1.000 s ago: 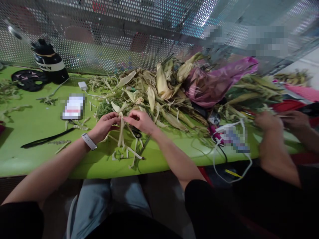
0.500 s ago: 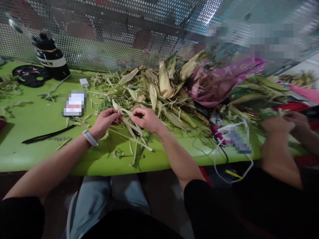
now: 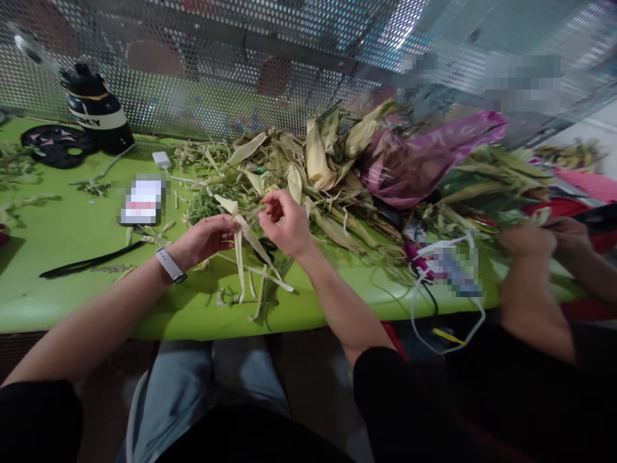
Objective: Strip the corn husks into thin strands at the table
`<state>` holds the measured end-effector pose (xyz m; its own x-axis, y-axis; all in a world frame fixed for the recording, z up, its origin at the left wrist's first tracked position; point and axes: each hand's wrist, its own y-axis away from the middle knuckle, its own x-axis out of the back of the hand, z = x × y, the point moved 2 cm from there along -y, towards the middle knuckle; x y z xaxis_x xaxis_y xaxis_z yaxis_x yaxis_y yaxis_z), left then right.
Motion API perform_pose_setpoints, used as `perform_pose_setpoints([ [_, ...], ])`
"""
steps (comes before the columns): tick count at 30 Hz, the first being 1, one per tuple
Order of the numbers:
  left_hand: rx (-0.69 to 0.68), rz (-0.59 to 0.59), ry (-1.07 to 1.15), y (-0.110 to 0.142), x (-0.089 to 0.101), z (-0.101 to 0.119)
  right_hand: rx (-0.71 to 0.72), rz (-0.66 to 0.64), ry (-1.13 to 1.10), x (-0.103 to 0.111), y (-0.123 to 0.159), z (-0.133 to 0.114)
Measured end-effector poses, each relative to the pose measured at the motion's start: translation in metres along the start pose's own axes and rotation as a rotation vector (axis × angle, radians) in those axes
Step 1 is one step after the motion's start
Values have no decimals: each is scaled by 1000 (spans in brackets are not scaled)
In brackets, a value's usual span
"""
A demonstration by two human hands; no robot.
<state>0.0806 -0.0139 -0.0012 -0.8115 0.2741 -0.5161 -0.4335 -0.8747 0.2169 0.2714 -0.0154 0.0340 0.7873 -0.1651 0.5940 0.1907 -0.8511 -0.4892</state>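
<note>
My left hand, with a pale watch band on its wrist, pinches a knotted piece of corn husk between thumb and fingers. A pointed end of the husk stands up above the grip, and long pale strips hang down to the right and below. My right hand is just right of the husk, a little apart from it. Its fingers are loosely curled, with a gap to the thumb, and nothing shows in them. Under the hands lie loose husk strips and a small dark looped object, partly covered by the strips.
A heap of dried corn husks and a purple plastic bag stand behind my hands. On the left are a phone, a black strap and a black bottle. Another person's hands work at the right.
My right hand has let go of the husk and moved up and slightly right. The husk now hangs from my left hand alone, its strips spread downward.
</note>
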Motion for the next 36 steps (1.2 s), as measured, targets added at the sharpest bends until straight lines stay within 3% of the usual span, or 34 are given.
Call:
perform_pose_setpoints([
  [5,-53,52,-3,-2,3,0,-95,-303,-152,-2,0,-7],
  [9,-148,110,-104,-2,4,0,-151,-333,-274,-5,-3,-1],
  [13,-280,147,-257,-1,3,0,-302,-402,-489,-8,-1,0],
  [16,-273,131,-242,-2,1,-2,-277,-434,-494,-12,4,-7],
  [21,-203,9,-40,-1,-3,-5,7,-339,-109,-18,13,-16],
  [25,-250,66,-127,2,-5,-5,183,-321,94,-19,16,-22],
  [28,-268,80,-80,2,-5,-3,183,-165,76,-14,14,-22],
  [31,-224,52,11,2,-5,0,97,24,-6,-8,7,-13],
  [33,-176,26,50,3,-6,3,1,-59,-126,-10,1,-2],
  [36,-88,-32,39,6,-10,7,-128,-343,-317,-12,-6,13],
])
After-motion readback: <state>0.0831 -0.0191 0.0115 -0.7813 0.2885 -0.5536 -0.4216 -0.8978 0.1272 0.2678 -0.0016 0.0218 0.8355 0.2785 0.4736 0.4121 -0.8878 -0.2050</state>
